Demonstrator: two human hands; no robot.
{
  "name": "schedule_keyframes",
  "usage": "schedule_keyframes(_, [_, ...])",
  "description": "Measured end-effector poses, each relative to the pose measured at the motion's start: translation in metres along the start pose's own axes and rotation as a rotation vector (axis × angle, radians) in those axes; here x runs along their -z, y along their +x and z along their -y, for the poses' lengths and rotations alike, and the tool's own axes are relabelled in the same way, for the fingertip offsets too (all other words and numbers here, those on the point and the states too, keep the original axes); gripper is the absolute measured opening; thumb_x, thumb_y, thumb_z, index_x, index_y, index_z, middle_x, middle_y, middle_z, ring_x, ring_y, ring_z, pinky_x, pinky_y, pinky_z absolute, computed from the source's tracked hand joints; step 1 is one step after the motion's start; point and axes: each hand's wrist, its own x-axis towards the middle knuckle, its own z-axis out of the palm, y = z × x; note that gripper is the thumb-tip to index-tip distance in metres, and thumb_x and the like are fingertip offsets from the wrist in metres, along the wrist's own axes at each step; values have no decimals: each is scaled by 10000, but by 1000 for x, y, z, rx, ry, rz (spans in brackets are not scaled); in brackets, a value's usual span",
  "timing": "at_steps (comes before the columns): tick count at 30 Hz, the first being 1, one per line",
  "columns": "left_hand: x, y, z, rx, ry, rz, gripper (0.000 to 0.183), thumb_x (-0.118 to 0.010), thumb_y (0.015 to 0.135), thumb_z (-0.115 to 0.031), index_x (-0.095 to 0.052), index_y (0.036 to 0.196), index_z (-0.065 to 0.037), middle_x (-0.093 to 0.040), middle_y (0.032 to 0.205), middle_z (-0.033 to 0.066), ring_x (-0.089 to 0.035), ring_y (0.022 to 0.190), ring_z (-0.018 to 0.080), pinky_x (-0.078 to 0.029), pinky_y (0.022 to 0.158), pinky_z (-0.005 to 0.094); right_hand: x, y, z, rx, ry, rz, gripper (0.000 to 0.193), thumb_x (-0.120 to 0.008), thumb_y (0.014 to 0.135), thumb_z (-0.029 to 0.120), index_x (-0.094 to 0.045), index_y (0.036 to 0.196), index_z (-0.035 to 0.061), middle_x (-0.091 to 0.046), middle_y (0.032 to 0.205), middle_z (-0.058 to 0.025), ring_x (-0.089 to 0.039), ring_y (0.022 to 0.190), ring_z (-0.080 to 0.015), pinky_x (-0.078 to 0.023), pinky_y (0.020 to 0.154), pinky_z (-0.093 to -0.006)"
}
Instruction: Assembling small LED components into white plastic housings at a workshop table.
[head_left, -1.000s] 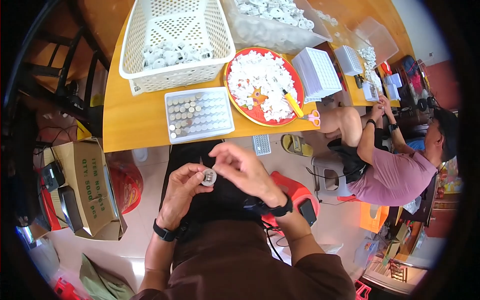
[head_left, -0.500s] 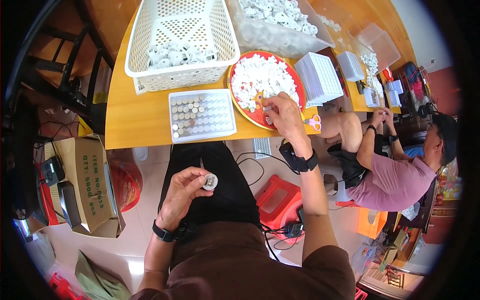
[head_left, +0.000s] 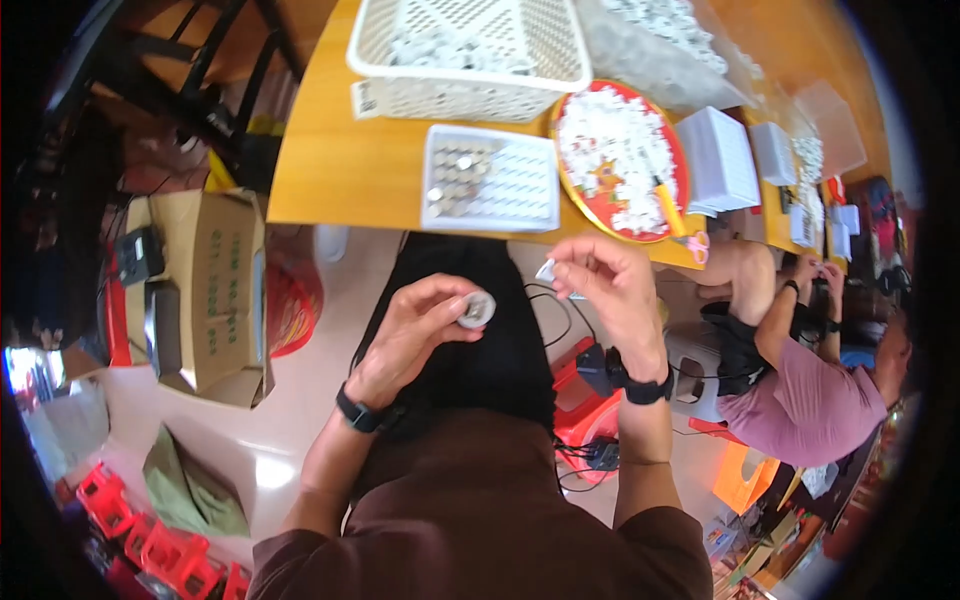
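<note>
My left hand (head_left: 420,325) pinches a small round white plastic housing (head_left: 478,310) between thumb and fingers, above my lap. Some metal shows inside its open face. My right hand (head_left: 612,290) is a short way to the right, thumb and fingertips closed on a small white plastic piece (head_left: 546,270); its exact shape is too small to tell. Just beyond that hand, a red and gold round tray (head_left: 563,185) carries a heap of small white pieces (head_left: 605,130). To its left lies a white compartment tray (head_left: 490,218), partly filled with silver coin-like discs (head_left: 455,180).
A white perforated basket (head_left: 460,100) and a translucent bin (head_left: 640,70) of white parts stand farther back. Stacked white trays (head_left: 718,160), a yellow tool (head_left: 669,208) and pink scissors (head_left: 697,245) lie rightward. A co-worker (head_left: 790,400) sits at right; a carton (head_left: 215,300) stands left.
My right hand has left the heap on the red tray and come back toward my left hand with a small white piece. The view has shifted, and my left hand still holds the housing.
</note>
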Motion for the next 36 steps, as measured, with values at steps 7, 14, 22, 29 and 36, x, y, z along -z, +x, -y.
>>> schedule_keyframes(7, [5,-5,3,-9,-112,8,190,-581,897,-153,-603,1039,-29,-627,964,64,-619,859,135,-539,746,268,-61,-15,-11,338,-331,6,92,-635,779,-39,-609,861,-7,-581,804,-79,-600,646,-150,-475,556,-238])
schedule_keyframes(14, [5,-6,4,-9,-108,2,197,-593,888,-142,-601,1051,-30,-630,975,64,-620,863,133,-536,751,268,-69,-17,-16,310,-367,-20,102,-643,771,-37,-606,860,-4,-549,783,-73,-596,627,-157,-479,545,-242])
schedule_keyframes(22, [8,-5,7,-20,-96,-18,206,-598,884,-138,-599,1060,-30,-633,985,67,-621,885,134,-541,755,273,-76,-16,-17,355,-434,-96,119,-649,754,-42,-591,840,18,-552,750,-80,-601,595,-190,-480,514,-276])
schedule_keyframes(29, [3,-5,4,-9,-48,-42,181,-573,895,-119,-602,1048,-28,-627,992,67,-616,905,149,-553,763,292,-76,-19,-29,430,-554,-155,154,-667,728,-32,-600,837,54,-546,751,-68,-587,583,-217,-460,501,-307])
schedule_keyframes(36, [-5,-4,0,-22,64,-98,148,-582,872,-51,-614,1012,-15,-620,990,76,-610,919,149,-558,778,315,-78,-17,-35,431,-466,-170,170,-653,730,-52,-604,862,43,-552,779,-61,-591,621,-175,-465,509,-269])
